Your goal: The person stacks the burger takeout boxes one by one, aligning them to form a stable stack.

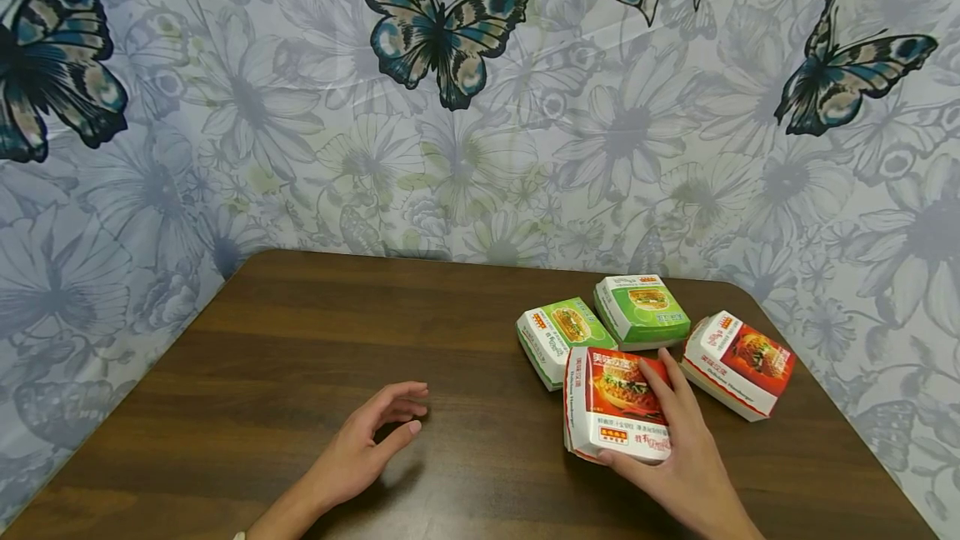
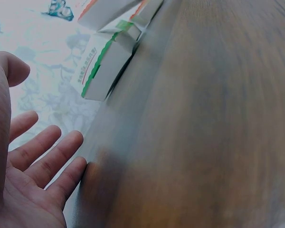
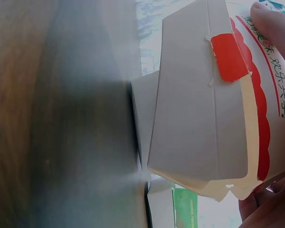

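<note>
My right hand (image 1: 678, 457) grips a red and white burger box (image 1: 626, 407) from its right side, thumb at the near edge and fingers over the top. In the right wrist view the box (image 3: 194, 99) shows its plain grey side and a red tab; it looks raised a little from the table. Behind it in the head view sit a green and white burger box (image 1: 570, 327) and a second green box (image 1: 643, 311). To its right stands another red and white box (image 1: 742, 365). My left hand (image 1: 367, 448) holds nothing, its fingers loosely bent, left of the boxes.
The brown wooden table (image 1: 337, 332) has rounded far corners. Behind and around it hangs a pale floral cloth (image 1: 480, 182) with blue butterflies. The boxes stand close together toward the table's right side.
</note>
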Demonstrator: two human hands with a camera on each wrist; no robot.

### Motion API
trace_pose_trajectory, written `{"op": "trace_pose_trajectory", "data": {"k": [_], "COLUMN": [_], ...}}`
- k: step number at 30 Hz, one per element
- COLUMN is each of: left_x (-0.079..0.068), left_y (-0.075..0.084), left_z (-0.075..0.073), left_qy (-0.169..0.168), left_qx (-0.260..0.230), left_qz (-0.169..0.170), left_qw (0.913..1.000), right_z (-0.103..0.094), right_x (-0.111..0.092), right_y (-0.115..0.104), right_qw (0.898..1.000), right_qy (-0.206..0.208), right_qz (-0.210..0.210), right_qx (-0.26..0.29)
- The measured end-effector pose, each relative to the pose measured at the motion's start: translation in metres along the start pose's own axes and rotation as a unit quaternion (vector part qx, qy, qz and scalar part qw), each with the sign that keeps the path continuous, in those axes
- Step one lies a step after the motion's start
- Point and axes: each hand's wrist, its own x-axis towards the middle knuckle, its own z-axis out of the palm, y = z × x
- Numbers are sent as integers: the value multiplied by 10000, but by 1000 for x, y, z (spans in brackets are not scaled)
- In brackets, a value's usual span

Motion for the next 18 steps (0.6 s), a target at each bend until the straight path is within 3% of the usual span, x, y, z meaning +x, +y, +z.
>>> {"op": "trace_pose_trajectory", "data": {"k": [18], "left_x": [1], "left_y": [0], "left_z": [0], "left_qy": [9], "left_qx": [106], "left_qz": [85], "left_qw": [9999], "right_z": [5], "right_x": [-2], "right_y": [-11], "right_qw": [9988], "right_qy": [-441], "right_qz": [199], "right_qx": [65]}}
